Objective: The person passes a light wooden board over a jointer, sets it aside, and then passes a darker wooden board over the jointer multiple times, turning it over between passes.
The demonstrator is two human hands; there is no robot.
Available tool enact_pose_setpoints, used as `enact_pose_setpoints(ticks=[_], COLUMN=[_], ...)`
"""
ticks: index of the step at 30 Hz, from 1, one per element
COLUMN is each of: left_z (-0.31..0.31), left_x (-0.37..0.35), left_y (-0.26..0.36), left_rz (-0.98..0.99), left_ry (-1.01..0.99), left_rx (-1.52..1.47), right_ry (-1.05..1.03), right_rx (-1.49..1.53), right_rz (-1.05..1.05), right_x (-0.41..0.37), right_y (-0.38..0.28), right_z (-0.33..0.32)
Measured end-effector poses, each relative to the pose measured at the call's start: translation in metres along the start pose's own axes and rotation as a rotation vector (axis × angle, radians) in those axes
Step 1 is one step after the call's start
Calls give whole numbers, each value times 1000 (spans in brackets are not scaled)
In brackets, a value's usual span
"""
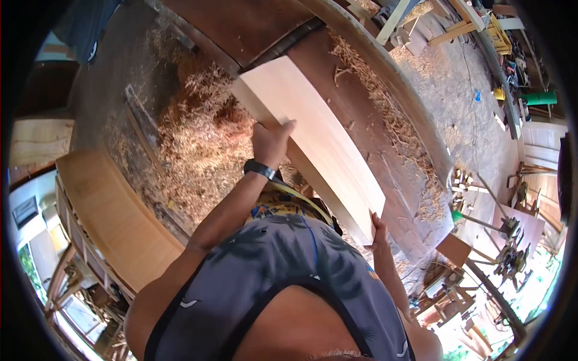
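A long, thick, pale wooden board [319, 144] lies slantwise across the middle of the head view, over the near edge of a brown workbench [409, 204]. My left hand [272, 143] grips its near side toward the upper end, with the thumb on the top face; a black band is on that wrist. At the board's lower right end, my right hand [379, 233] holds the corner, its fingers partly hidden by the board. Both hands are closed on the wood.
Curled shavings [205, 132] cover the floor at left, and more [397, 129] lie along the bench's far side. A wide curved wooden panel [114, 210] stands at left. Tools and wood pieces crowd the right, near a green cylinder [539, 98].
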State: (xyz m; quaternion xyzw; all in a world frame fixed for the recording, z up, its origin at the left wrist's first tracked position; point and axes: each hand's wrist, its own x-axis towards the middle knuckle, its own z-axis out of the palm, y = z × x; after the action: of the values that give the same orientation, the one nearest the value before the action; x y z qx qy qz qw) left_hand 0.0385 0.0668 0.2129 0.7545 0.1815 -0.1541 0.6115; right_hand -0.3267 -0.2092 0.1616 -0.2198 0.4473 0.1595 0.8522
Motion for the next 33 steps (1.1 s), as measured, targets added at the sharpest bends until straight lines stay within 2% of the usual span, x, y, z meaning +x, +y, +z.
enact_pose_setpoints(ticks=[2, 3, 4, 6, 8, 9, 10, 11, 12, 14, 15, 18, 21, 22, 23, 24, 26, 28, 29, 30, 31, 32, 33], left_z=[30, 44, 58, 89, 107, 116, 116, 122, 128, 130, 142, 143, 139, 138, 137, 154, 125, 154, 171, 189, 194, 196, 197], left_x=[-49, -68, -86, -112, -145, -151, -166, -179, -191, -222, -232, -240, -210, -190, -173, -125, -126, -75, -52, -29, -30, -33, -38], left_y=[-17, -23, -28, -45, -33, -42, -20, -17, -15, 18, 9, -2, -3, 1, 13, -7, 69, 64, 60, 55, 64, 68, 69], left_rz=[27, 60, 89, 61, 157, 234, 263, 405, 551, 644, 657, 677, 831, 924, 759, 863, 649, 851, 856, 886, 913, 922, 739], left_ry=[-62, -114, -169, -187, -236, -252, -360, -542, -725, -1093, -1183, -1227, -860, -669, -524, -409, -378, -92, -93, -12, 71, 71, -174], left_rx=[31, 72, 112, 120, 239, 328, 361, 239, 115, 182, 170, 293, 375, 369, 407, 260, 441, 388, 391, 521, 653, 661, 811], right_ry=[376, 505, 517, 306, 354, 306, 256, 364, 414, 431, 435, 434, 429, 425, 430, 429, 432, 436, 433, 427, 422, 416, 414], right_rx=[-24, 50, 36, -127, -153, -171, -185, -91, -76, -175, -209, -300, -358, -369, -374, -388, -400, -399, -405, -405, -406, -399, -393], right_rz=[-64, -22, -21, 91, 134, 187, 244, 329, 382, 427, 446, 479, 499, 509, 515, 519, 515, 501, 489, 475, 454, 429, 400], right_x=[-34, -49, -67, -100, -120, -127, -130, -131, -132, -136, -140, -144, -145, -148, -151, -149, -153, -155, -152, -150, -148, -146, -145], right_y=[0, -7, -15, -36, -48, -62, -76, -89, -101, -126, -132, -144, -155, -154, -155, -157, -159, -162, -163, -161, -157, -152, -146], right_z=[-31, -46, -66, -117, -157, -178, -202, -226, -231, -225, -221, -204, -193, -191, -182, -180, -178, -184, -184, -184, -186, -190, -193])
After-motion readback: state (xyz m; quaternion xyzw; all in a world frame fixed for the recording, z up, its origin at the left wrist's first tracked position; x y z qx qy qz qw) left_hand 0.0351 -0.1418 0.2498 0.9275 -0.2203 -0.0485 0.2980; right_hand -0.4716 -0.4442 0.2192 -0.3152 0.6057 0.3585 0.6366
